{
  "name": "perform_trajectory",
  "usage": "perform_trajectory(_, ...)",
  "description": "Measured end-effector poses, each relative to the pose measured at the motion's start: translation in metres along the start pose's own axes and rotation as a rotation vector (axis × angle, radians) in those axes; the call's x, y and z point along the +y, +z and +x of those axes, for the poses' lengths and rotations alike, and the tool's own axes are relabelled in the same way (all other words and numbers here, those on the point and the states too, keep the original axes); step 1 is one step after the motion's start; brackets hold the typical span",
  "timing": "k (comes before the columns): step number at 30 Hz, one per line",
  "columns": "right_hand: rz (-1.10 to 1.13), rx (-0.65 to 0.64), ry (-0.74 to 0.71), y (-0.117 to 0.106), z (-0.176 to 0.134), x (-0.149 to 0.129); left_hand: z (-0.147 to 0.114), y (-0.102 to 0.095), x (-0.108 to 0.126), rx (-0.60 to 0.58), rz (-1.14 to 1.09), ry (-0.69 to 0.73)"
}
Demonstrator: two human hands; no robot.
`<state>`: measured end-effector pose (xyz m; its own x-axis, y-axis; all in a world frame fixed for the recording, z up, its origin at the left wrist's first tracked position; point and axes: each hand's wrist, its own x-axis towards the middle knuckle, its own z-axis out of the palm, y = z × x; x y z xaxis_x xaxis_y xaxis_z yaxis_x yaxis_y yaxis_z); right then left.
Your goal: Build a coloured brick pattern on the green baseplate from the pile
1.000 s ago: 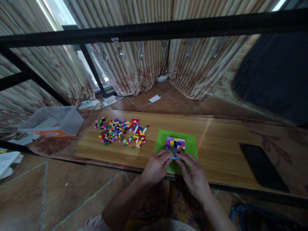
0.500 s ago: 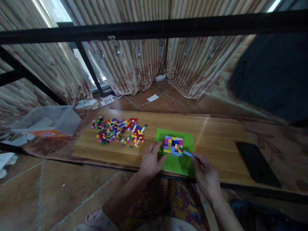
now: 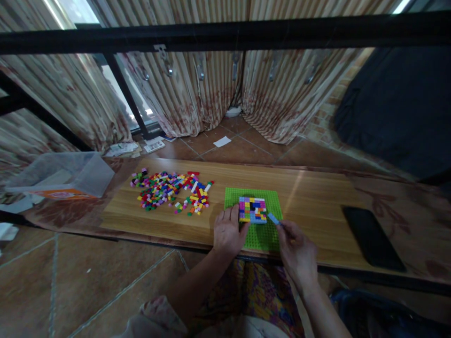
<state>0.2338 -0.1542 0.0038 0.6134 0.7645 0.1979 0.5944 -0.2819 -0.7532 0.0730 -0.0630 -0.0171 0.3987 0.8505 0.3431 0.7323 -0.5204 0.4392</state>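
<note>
On the bright green studded baseplate (image 3: 262,239) is a squarish block of multicoloured toy bricks (image 3: 256,206), with a dark gap near its middle. The fingers of my left hand (image 3: 229,231) press against the block's left side, and the thumb reaches its lower left corner. My right hand (image 3: 298,246) pinches a slim light-blue brick separator (image 3: 274,218), its flat tip close to the block's lower right edge. Whether the tip touches the bricks, I cannot tell. My right fingers hide the tool's near end.
A spread of loose coloured bricks (image 3: 169,188) covers the left part of the wooden board (image 3: 313,202). Beyond it stands a clear plastic bin (image 3: 95,176) with an orange label. A dark phone-like slab (image 3: 371,237) lies at the right. A black rail (image 3: 225,35) crosses above.
My left hand has moved right and closed in on the block's left side. The block sits slightly further right on the baseplate. The separator's tip has tilted up, and the camera view has shifted slightly.
</note>
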Motion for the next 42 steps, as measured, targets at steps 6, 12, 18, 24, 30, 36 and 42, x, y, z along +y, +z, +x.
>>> perform_trajectory(6,-0.072,0.009,-0.056,0.009,0.001,-0.009,-0.001,0.003,0.003,0.028,0.000,-0.014)
perform_trajectory(12,0.049,-0.028,-0.233,0.018,0.018,-0.010,-0.003,0.003,0.000,0.016,-0.047,-0.010)
perform_trajectory(18,0.085,-0.064,-0.251,0.023,0.037,-0.007,-0.008,0.002,-0.002,0.036,-0.122,0.017)
perform_trajectory(24,0.181,-0.120,-0.193,0.024,0.042,-0.003,-0.011,-0.002,-0.002,-0.018,-0.150,0.119)
perform_trajectory(30,0.319,-0.097,-0.041,0.030,0.040,0.003,-0.010,-0.005,-0.001,-0.058,-0.137,0.150)
perform_trajectory(36,0.482,0.009,0.230,0.032,0.041,0.005,-0.012,-0.004,0.000,-0.024,-0.145,0.131)
perform_trajectory(42,0.562,-0.012,0.255,0.039,0.043,-0.002,-0.012,-0.003,-0.001,-0.035,-0.146,0.129)
